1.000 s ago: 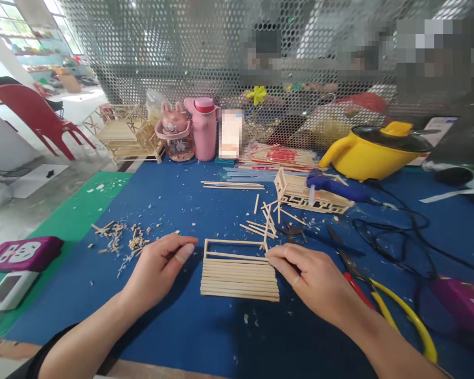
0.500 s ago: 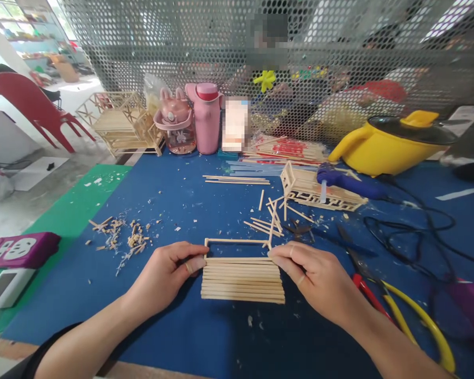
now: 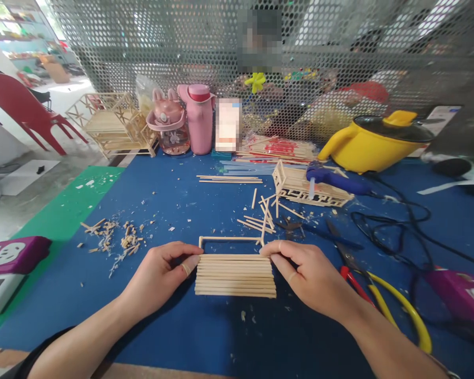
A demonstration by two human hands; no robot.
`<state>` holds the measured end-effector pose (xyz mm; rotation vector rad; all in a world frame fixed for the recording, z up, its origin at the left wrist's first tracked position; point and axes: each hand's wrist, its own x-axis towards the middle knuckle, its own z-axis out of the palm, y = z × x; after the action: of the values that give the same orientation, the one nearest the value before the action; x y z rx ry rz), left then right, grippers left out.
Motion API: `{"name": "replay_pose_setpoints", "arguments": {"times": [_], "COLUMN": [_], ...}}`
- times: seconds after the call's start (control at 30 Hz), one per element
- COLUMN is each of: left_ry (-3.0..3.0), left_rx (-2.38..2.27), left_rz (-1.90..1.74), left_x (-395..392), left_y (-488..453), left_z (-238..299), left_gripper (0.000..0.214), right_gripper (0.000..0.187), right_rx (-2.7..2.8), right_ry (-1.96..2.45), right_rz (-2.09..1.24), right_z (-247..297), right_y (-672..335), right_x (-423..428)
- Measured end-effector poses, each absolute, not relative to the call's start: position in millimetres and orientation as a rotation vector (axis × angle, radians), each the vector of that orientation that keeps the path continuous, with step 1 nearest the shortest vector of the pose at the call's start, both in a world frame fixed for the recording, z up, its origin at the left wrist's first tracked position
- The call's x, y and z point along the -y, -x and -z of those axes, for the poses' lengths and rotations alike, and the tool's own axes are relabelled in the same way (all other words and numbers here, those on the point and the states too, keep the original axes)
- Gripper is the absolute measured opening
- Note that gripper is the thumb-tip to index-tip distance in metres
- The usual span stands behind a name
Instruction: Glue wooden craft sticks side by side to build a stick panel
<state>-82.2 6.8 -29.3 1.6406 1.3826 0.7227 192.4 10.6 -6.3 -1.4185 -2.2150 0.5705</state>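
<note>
A flat panel of wooden sticks [image 3: 235, 275] lies on the blue mat [image 3: 189, 210] in front of me, with a thin stick frame rising from its far edge. My left hand [image 3: 160, 276] pinches the panel's left end with thumb and fingers. At the panel's upper right corner my right hand [image 3: 306, 276] pinches the top stick. Both hands are closed on the panel. Loose sticks [image 3: 260, 218] lie just beyond it.
A stick model [image 3: 306, 189] with a blue glue gun [image 3: 335, 181] sits further back. Yellow-handled pliers [image 3: 383, 305], dark scissors [image 3: 316, 231] and black cables [image 3: 398, 226] lie to the right. A yellow pot [image 3: 373, 142], pink bottles [image 3: 185, 123] and wood chips [image 3: 114, 239] are around.
My left hand moved right and took hold of the panel's left end. The loose upper stick was pushed down against the stack. The view shifted slightly.
</note>
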Motion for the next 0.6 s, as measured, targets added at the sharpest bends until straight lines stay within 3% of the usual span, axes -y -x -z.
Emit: {"name": "replay_pose_setpoints", "arguments": {"times": [0.33, 0.6], "left_ry": [-2.152, -1.539], "left_rx": [-1.317, -1.491], "left_rz": [-0.756, -0.744], "left_x": [-1.4, -3.6], "left_y": [86.2, 82.1], "left_z": [25.8, 31.9], "left_gripper": [0.029, 0.028], "right_gripper": [0.021, 0.020], "right_rx": [2.135, 2.152], "right_ry": [1.525, 1.495], "right_rz": [-0.644, -0.653], "right_z": [7.3, 5.3], "right_y": [-197.5, -196.7], "right_x": [-10.4, -10.4]}}
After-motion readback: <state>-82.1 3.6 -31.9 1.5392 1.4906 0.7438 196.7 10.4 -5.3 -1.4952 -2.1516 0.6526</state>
